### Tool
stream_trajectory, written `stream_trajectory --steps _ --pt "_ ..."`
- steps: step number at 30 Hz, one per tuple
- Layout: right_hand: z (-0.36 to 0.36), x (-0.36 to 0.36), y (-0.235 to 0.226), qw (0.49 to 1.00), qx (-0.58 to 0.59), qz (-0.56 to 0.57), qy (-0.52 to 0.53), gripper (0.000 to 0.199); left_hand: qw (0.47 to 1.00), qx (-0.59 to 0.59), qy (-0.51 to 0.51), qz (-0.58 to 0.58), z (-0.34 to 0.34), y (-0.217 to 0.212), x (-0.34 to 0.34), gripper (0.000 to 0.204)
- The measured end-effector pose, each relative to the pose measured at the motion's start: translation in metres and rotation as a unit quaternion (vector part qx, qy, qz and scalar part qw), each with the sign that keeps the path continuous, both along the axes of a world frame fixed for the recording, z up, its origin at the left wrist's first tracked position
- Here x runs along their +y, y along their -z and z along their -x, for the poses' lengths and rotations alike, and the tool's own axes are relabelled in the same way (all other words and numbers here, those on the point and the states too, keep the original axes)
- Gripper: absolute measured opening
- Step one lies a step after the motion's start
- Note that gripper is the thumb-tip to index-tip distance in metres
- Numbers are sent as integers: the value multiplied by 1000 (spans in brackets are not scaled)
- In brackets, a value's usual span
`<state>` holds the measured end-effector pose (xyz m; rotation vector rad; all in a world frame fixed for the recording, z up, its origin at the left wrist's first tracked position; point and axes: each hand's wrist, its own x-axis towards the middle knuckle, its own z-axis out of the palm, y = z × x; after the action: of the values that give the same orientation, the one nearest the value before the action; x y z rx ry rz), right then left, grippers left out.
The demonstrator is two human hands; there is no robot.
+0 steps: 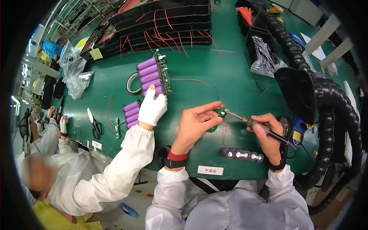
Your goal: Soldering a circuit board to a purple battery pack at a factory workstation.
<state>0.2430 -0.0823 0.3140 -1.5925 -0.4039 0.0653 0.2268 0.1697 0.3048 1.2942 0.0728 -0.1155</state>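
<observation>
My left hand pinches a small green circuit board between thumb and fingers. A thin red wire hangs from the board down to a dark purple battery pack with bright metal contacts, lying near the table's front edge. In my right hand is a soldering iron, gripped like a pen. Its tip reaches the board's right side; exact contact is too small to tell. Part of another green piece shows below my left fingertips, mostly covered by the hand.
A co-worker's white-gloved hand grips a purple battery pack at left. Around it are a tape roll, scissors and a second purple pack. Black trays stand behind. A black extraction hose runs along the right.
</observation>
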Motion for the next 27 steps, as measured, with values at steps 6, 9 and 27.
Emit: stream_trajectory --steps 6,9,27 --pt "1 -1 2 1000 -21 10 -2 19 1000 1 -4 0 2 0 0 49" --pt "-2 -2 5 998 -61 24 -13 20 1000 3 -2 7 1 0 0 50" --pt "-3 -1 4 993 -112 40 -13 23 1000 9 0 20 1 2 0 51"
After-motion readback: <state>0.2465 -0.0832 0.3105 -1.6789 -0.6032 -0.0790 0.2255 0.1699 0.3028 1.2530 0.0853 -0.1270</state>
